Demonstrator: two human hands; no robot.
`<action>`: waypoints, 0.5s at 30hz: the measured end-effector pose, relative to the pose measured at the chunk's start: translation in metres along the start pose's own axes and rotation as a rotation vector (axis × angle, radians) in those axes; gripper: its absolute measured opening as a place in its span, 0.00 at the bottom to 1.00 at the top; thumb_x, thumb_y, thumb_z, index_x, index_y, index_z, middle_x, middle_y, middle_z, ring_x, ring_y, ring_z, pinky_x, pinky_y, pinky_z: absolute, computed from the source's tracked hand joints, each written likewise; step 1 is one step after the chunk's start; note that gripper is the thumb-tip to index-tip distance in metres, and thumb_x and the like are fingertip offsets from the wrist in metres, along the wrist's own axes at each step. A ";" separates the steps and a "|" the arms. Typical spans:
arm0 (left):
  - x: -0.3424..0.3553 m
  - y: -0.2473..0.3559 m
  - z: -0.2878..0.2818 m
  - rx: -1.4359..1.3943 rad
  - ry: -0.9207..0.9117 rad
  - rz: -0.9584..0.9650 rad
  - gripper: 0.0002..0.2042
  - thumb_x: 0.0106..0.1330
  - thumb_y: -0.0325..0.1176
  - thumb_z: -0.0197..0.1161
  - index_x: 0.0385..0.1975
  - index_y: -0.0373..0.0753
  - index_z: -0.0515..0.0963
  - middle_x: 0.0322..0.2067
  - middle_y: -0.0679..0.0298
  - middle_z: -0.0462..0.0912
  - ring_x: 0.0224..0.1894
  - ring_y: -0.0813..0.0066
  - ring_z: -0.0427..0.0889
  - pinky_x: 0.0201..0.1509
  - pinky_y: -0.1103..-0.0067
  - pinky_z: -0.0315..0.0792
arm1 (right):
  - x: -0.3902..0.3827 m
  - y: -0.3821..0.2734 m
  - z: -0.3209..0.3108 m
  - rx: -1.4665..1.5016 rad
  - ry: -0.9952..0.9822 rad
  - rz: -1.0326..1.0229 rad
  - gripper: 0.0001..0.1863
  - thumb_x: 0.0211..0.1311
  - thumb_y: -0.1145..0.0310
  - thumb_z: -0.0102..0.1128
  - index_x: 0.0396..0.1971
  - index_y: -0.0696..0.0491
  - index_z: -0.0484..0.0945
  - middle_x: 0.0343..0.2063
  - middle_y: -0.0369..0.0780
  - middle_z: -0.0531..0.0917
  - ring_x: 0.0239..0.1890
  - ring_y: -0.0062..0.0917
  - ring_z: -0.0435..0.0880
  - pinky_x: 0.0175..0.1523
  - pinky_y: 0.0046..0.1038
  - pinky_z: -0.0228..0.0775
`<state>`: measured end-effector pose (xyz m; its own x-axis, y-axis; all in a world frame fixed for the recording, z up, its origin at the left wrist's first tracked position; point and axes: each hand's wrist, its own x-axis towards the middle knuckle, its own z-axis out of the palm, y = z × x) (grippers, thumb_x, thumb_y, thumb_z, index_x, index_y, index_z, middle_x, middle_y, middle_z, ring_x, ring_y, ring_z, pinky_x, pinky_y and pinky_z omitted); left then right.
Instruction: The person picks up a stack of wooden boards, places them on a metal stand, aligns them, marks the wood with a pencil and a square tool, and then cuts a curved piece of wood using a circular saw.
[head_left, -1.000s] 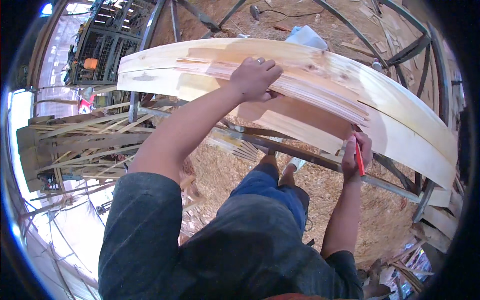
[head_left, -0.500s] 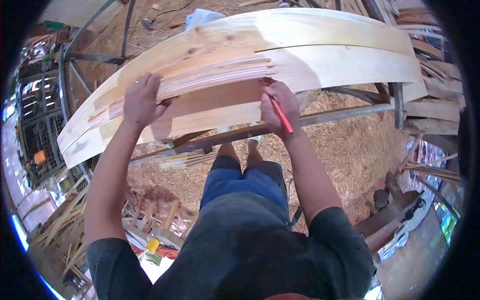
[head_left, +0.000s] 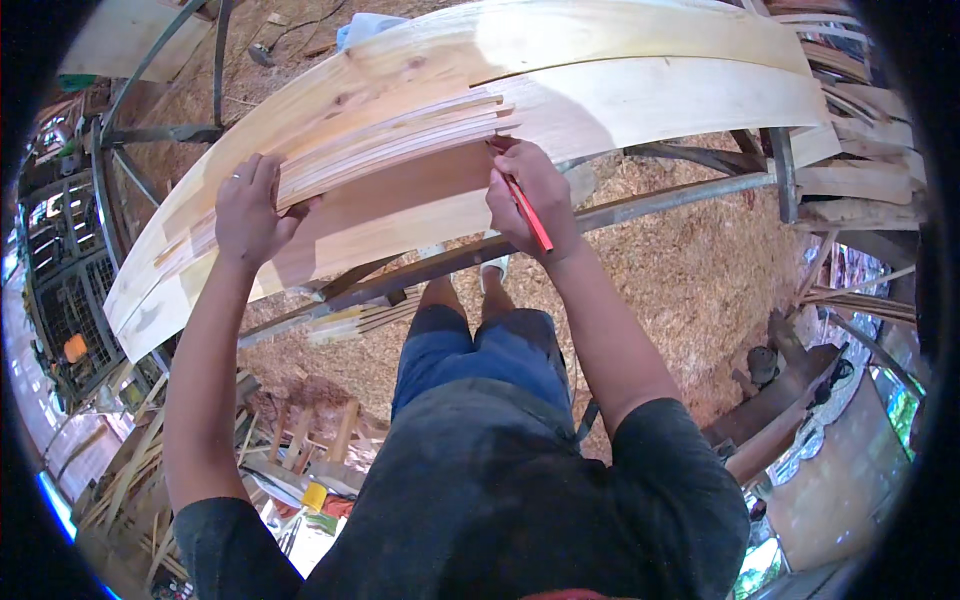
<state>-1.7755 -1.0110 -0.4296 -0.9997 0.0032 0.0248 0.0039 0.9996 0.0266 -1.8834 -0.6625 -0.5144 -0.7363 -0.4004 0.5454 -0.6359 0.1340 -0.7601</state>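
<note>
Pale shavings cover the floor [head_left: 680,270] from the centre of the frame toward the right. Above them, a broad curved board [head_left: 690,100] sweeps from the left edge of the picture up to the upper right. A metal rail [head_left: 660,208] slants beneath its near side, right of centre. On the board, left of and above the centre, lies a bundle of thin wooden strips [head_left: 400,150], side by side, their right ends slightly uneven.

My left hand [head_left: 250,212], at the left of the frame, lies across the strips, half spread, fingers toward the far side and thumb stretched out along the near one; I can't fairly tell whether it pinches them or only presses down. My right hand [head_left: 535,200], just above the centre, is curled firmly around a red pencil [head_left: 528,215], the upper end of which sits by the strips' lower right ends, the other slanting down to the right.

As I judge it, the chief danger is slipping: if my left hand presses lightly, a push from the right could slide the loose strips apart on the smooth board. Their uneven ends could throw a pencil line off, and the shadow there could hide the error.
</note>
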 end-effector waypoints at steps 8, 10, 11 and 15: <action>-0.001 -0.004 0.001 0.007 -0.063 -0.033 0.35 0.52 0.53 0.78 0.54 0.39 0.74 0.46 0.53 0.79 0.43 0.48 0.79 0.46 0.61 0.72 | 0.000 -0.001 -0.002 -0.020 -0.046 0.017 0.11 0.57 0.82 0.62 0.40 0.61 0.75 0.36 0.52 0.81 0.44 0.49 0.86 0.48 0.41 0.80; -0.001 -0.004 0.002 -0.010 -0.063 -0.036 0.35 0.52 0.54 0.78 0.54 0.39 0.74 0.45 0.52 0.79 0.45 0.47 0.79 0.47 0.60 0.72 | 0.000 0.002 0.000 -0.014 -0.022 -0.010 0.11 0.57 0.81 0.62 0.40 0.61 0.75 0.36 0.52 0.81 0.42 0.49 0.86 0.48 0.42 0.80; -0.001 -0.006 0.003 -0.010 -0.064 -0.037 0.35 0.52 0.54 0.78 0.54 0.39 0.74 0.45 0.52 0.79 0.45 0.47 0.79 0.47 0.60 0.72 | -0.001 0.003 0.000 -0.013 -0.024 -0.009 0.11 0.57 0.81 0.62 0.40 0.61 0.75 0.36 0.52 0.81 0.42 0.49 0.86 0.48 0.42 0.80; -0.003 -0.006 0.005 0.003 0.020 0.028 0.33 0.52 0.53 0.77 0.50 0.38 0.74 0.42 0.54 0.79 0.46 0.50 0.79 0.46 0.61 0.71 | 0.000 0.001 0.001 -0.023 -0.028 -0.008 0.11 0.57 0.81 0.62 0.40 0.60 0.75 0.36 0.51 0.81 0.41 0.48 0.85 0.46 0.41 0.80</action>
<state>-1.7727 -1.0173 -0.4352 -0.9985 0.0304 0.0451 0.0314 0.9993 0.0225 -1.8837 -0.6629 -0.5152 -0.7245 -0.4267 0.5413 -0.6471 0.1509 -0.7473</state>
